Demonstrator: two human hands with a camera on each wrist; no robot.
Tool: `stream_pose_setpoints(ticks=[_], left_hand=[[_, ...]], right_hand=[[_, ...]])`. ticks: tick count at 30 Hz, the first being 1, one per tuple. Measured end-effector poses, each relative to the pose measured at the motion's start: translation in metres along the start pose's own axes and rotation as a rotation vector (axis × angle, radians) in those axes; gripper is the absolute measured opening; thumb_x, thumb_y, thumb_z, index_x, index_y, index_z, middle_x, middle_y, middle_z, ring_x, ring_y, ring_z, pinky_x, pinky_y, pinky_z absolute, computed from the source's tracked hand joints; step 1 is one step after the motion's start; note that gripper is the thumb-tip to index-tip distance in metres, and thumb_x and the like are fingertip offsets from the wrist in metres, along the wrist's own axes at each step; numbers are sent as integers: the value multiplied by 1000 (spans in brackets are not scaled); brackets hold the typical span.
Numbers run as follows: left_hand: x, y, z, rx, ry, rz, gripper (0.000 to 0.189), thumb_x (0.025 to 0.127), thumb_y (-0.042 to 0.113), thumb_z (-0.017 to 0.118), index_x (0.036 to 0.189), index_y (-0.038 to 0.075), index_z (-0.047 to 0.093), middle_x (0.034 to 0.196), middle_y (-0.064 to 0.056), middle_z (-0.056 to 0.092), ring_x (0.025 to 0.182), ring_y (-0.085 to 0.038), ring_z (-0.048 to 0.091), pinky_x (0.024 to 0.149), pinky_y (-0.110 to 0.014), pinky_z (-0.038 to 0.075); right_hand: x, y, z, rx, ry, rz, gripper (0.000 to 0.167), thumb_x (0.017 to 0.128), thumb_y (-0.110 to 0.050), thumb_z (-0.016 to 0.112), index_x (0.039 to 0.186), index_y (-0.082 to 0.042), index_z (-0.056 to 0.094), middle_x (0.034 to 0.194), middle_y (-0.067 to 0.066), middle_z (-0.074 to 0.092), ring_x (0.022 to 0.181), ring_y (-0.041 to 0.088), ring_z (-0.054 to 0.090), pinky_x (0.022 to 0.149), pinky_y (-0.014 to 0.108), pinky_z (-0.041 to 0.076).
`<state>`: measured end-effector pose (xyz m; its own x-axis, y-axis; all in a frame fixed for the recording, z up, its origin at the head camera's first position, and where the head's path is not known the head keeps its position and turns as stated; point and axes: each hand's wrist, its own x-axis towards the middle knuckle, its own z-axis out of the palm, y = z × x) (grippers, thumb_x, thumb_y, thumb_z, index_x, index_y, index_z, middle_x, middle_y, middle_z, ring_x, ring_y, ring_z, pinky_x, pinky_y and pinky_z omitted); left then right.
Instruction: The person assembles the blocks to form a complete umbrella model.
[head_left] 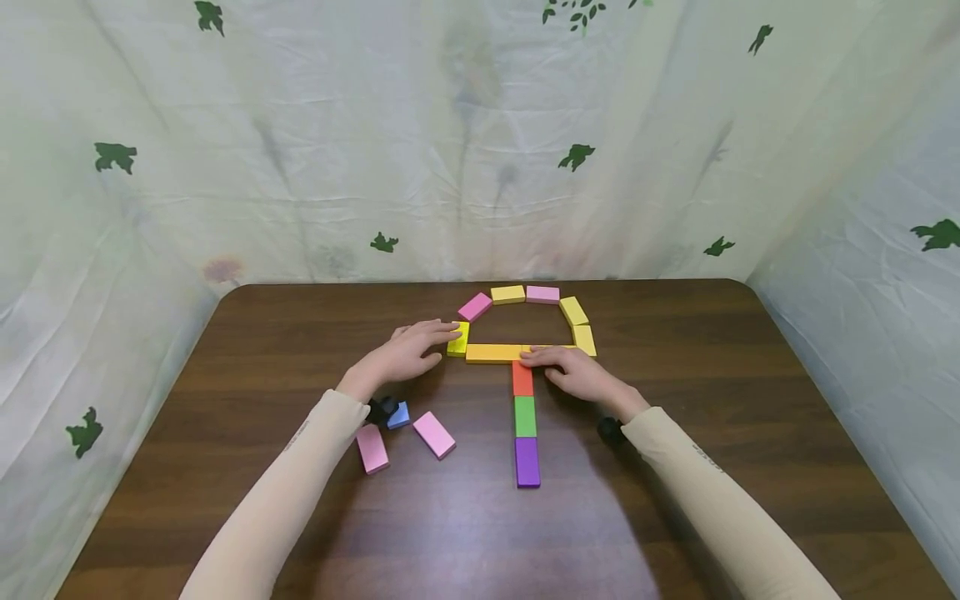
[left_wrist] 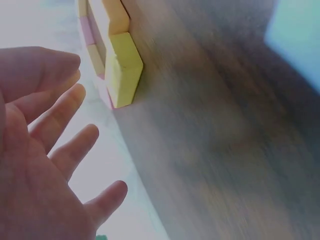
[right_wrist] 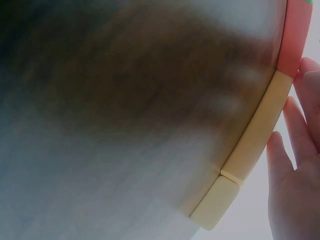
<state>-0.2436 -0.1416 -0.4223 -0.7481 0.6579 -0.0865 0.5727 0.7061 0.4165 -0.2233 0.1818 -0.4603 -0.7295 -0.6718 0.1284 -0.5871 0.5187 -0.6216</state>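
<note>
My left hand (head_left: 405, 352) reaches in from the left, fingers loosely extended, fingertips over a bright yellow block (head_left: 458, 347). In the left wrist view the fingers appear spread and hold nothing; whether they touch that yellow block (left_wrist: 124, 72) I cannot tell. My right hand (head_left: 581, 375) lies with extended fingertips at the orange-yellow row (head_left: 495, 354), just above a red-orange block (head_left: 522, 380). The right wrist view has its fingers along the orange-yellow block (right_wrist: 257, 132) and the red one (right_wrist: 294, 42). Below the red-orange block run a green block (head_left: 525, 417) and a purple block (head_left: 527, 462).
An arch continues behind the row: pink block (head_left: 475, 307), yellow block (head_left: 507, 294), lilac block (head_left: 543, 294), pale yellow blocks (head_left: 574, 311) at right. Two loose pink blocks (head_left: 434, 435) and a blue block (head_left: 400, 415) lie near my left wrist on the brown table (head_left: 300, 517).
</note>
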Motion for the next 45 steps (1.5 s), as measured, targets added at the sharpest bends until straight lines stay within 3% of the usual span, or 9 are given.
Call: stream_pose_setpoints(ticks=[12, 18, 21, 25, 30, 33, 40, 45], left_hand=[[-57, 8, 6, -103, 14, 115, 46, 94, 8, 55, 139, 6, 50, 145, -10, 44, 135, -36, 33, 102, -60, 28], [-76, 15, 17, -127, 26, 193, 44, 92, 6, 58, 135, 5, 54, 140, -12, 50, 131, -37, 39, 102, -54, 33], [-81, 20, 24, -137, 21, 226, 41, 91, 5, 60, 133, 4, 57, 137, -12, 53, 130, -36, 42, 102, -52, 34], [-86, 27, 32, -123, 0, 249, 41, 89, 6, 64, 130, 3, 60, 134, -12, 55, 127, -36, 45, 102, -58, 31], [-90, 32, 41, -60, -18, 207, 41, 86, 6, 67, 127, 7, 63, 131, -7, 58, 125, -27, 49, 103, -60, 25], [-91, 34, 46, 0, 15, 199, 39, 85, 6, 69, 124, 10, 65, 127, -3, 61, 122, -21, 52, 102, -60, 24], [-91, 37, 54, 92, 139, 261, 37, 80, 2, 74, 114, 14, 71, 114, 1, 65, 108, -16, 59, 92, -55, 31], [-92, 40, 56, 106, 161, 274, 31, 81, 8, 75, 111, 16, 72, 109, 2, 65, 105, -18, 59, 90, -48, 35]], right_hand=[[-1, 1, 0, 7, 0, -9, 41, 89, 8, 49, 126, -2, 63, 131, 11, 58, 129, 26, 46, 104, 42, 35], [-1, 0, 0, 12, 2, -4, 41, 89, 8, 49, 126, -3, 63, 131, 11, 58, 129, 26, 46, 104, 42, 35], [-1, 0, 0, 15, 3, -5, 41, 88, 8, 49, 125, -2, 63, 131, 12, 58, 129, 26, 46, 104, 42, 35], [-1, 0, 0, 15, 1, -9, 42, 88, 9, 49, 125, -2, 63, 131, 12, 58, 129, 27, 46, 103, 43, 35], [0, 1, 0, 14, 1, -4, 42, 88, 9, 49, 125, -3, 64, 130, 11, 58, 129, 26, 46, 104, 42, 35], [0, 2, 0, 14, 2, -5, 42, 88, 9, 49, 125, -3, 64, 130, 11, 58, 129, 25, 46, 104, 42, 35], [0, 3, 1, 4, 1, -5, 42, 88, 9, 49, 125, -3, 64, 131, 11, 58, 128, 25, 46, 104, 41, 35], [0, 3, 1, 7, 2, -4, 42, 88, 9, 49, 125, -3, 64, 130, 11, 58, 128, 25, 46, 104, 41, 35]])
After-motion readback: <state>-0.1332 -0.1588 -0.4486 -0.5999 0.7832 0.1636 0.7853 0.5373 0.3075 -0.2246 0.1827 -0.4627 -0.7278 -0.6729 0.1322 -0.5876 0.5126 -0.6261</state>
